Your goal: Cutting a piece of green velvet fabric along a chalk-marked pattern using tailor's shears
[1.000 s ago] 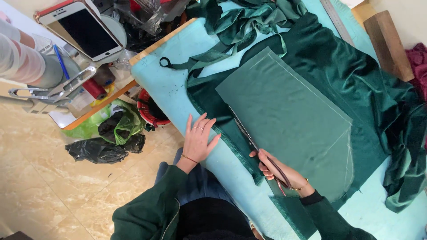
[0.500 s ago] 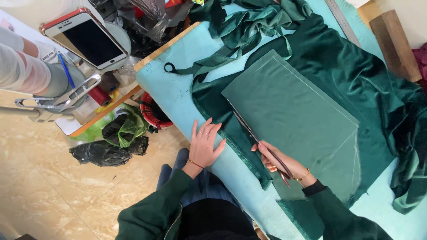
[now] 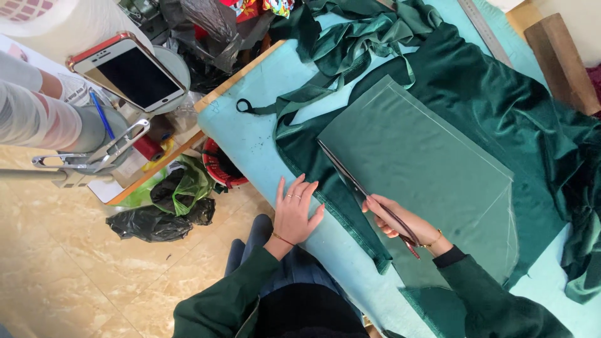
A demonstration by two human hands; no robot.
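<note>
The right hand [image 3: 400,222] is gripping long scissors [image 3: 360,188] along the pattern piece [image 3: 426,169] edge; the left hand [image 3: 295,213] is lying flat, fingers spread, beside the green velvet [image 3: 501,94] on the desk [image 3: 250,125].

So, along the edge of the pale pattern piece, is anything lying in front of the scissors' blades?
Nothing visible does. The scissors, held in the right hand, point along the edge of the pattern piece over dark green fabric. The left hand lies flat on the table, off to the side.
</note>
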